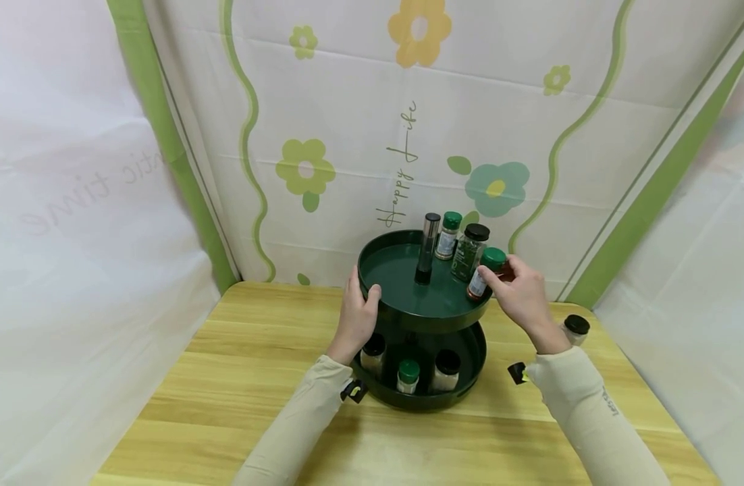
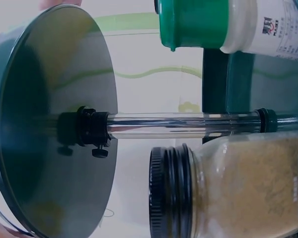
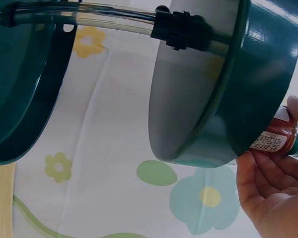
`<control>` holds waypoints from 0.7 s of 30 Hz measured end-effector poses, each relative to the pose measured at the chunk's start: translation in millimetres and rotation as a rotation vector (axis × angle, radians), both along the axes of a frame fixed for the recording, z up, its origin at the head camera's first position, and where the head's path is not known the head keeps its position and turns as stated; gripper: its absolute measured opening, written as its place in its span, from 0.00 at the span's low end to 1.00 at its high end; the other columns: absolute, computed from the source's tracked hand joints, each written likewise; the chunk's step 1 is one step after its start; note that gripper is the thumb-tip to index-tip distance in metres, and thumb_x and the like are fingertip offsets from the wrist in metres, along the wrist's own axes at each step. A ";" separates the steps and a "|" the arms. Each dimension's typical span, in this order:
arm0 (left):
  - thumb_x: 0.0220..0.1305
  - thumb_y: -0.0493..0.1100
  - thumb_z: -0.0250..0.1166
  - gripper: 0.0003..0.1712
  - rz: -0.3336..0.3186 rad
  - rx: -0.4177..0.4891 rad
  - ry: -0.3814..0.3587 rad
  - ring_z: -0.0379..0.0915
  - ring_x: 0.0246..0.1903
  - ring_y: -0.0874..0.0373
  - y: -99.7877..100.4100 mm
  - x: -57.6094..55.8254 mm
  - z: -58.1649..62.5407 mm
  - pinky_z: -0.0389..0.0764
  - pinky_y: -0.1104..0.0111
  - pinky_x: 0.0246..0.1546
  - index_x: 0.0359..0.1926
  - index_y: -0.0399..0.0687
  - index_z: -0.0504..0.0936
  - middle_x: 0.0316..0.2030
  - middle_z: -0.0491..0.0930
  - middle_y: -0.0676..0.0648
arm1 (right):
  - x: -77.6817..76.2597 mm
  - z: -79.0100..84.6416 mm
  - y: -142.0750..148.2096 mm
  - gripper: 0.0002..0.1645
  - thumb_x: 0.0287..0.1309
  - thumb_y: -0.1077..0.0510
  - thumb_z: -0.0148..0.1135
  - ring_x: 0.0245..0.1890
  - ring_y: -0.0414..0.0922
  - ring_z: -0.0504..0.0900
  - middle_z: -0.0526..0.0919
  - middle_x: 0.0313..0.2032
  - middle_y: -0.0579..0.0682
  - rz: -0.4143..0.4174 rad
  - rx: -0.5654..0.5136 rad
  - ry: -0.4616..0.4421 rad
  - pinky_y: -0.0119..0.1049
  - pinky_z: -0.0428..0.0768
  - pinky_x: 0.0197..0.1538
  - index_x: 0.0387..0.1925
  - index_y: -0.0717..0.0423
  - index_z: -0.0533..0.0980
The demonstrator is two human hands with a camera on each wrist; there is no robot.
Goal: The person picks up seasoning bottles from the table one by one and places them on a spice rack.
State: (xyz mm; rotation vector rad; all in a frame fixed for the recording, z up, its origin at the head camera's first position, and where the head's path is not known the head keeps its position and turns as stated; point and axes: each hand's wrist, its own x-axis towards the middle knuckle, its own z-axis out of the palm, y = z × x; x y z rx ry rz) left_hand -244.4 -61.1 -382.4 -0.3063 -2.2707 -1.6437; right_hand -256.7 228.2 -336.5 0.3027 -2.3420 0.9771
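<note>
My left hand [image 1: 355, 320] holds the left side of the upper tray [image 1: 387, 290] of a dark green two-tier rack, its thumb near the rim. At the tray's right edge, my right hand [image 1: 520, 293] grips a green-capped spice jar [image 1: 478, 283] with red contents and a white label. In the right wrist view the fingers wrap that spice jar [image 3: 278, 136] just past the tray wall. Beside it on the upper tray stand a black-capped jar with green contents [image 1: 467, 256] and another green-capped jar [image 1: 447, 239]. A post [image 1: 429, 246] rises from the tray's middle.
The lower tray [image 1: 417, 403] bears two black-capped jars, one a jar of tan powder [image 2: 248, 183], and a green-capped jar [image 1: 408, 376]. Another black-capped jar [image 1: 575, 327] stands on the wooden table [image 1: 269, 378] beyond my right wrist. A printed curtain [image 1: 354, 101] hangs close behind.
</note>
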 end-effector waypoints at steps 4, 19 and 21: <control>0.72 0.52 0.47 0.39 0.008 -0.004 0.001 0.40 0.70 0.49 1.0 1.5 0.4 0.50 0.52 0.66 0.74 0.45 0.40 0.72 0.42 0.41 | -0.6 -0.7 0.3 0.22 0.61 0.43 0.60 0.33 0.48 0.80 0.81 0.32 0.54 0.009 0.011 -0.011 0.39 0.76 0.35 0.40 0.59 0.76; 0.71 0.57 0.46 0.42 0.041 -0.036 -0.022 0.41 0.70 0.48 5.6 7.8 3.5 0.51 0.52 0.66 0.74 0.44 0.40 0.72 0.43 0.41 | -3.3 1.2 0.9 0.23 0.62 0.42 0.58 0.34 0.50 0.79 0.81 0.32 0.56 0.029 0.008 -0.047 0.44 0.76 0.36 0.39 0.60 0.76; 0.71 0.57 0.47 0.42 0.045 -0.036 -0.026 0.41 0.70 0.48 6.4 8.8 3.8 0.51 0.52 0.66 0.74 0.44 0.40 0.72 0.43 0.41 | -3.5 1.4 1.1 0.24 0.63 0.42 0.57 0.35 0.52 0.79 0.81 0.34 0.57 0.036 0.003 -0.059 0.46 0.76 0.38 0.41 0.61 0.76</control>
